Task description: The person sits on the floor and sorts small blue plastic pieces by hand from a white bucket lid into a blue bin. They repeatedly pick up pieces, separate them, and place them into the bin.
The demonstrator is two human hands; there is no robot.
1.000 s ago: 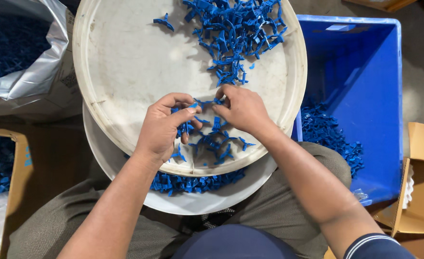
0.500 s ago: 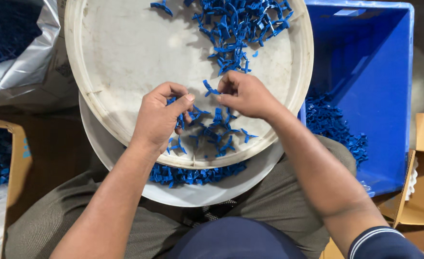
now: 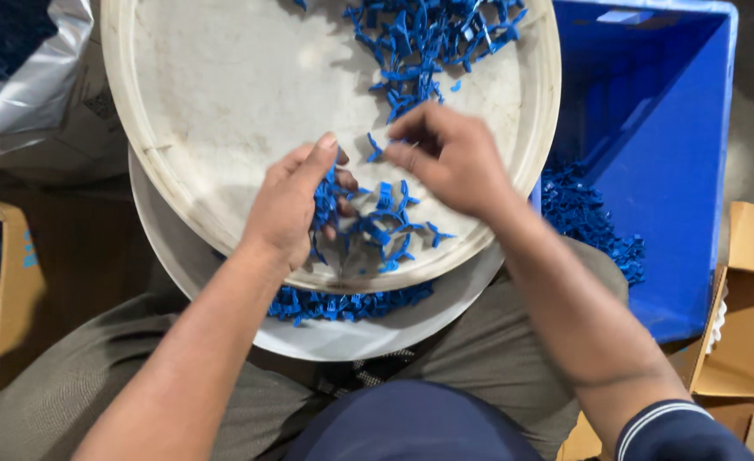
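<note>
The person sits with a round white tray (image 3: 206, 111) resting over the lap, stacked on a second white tray (image 3: 343, 337) whose rim shows below it. The left hand (image 3: 287, 205) lies on the near part of the upper tray, fingers curled around a small bunch of blue plastic clips (image 3: 326, 201). The right hand (image 3: 454, 158) hovers just beside it, thumb and fingertips pinched narrowly; whether a clip is between them cannot be told. Loose clips (image 3: 390, 230) lie between and below the hands near the tray's near edge, and a larger pile (image 3: 428, 38) sits at its far edge. More clips (image 3: 343, 303) lie on the lower tray. A blue crate (image 3: 650, 154) stands at the right with clips inside, a cardboard box (image 3: 752, 316) beside it.
</note>
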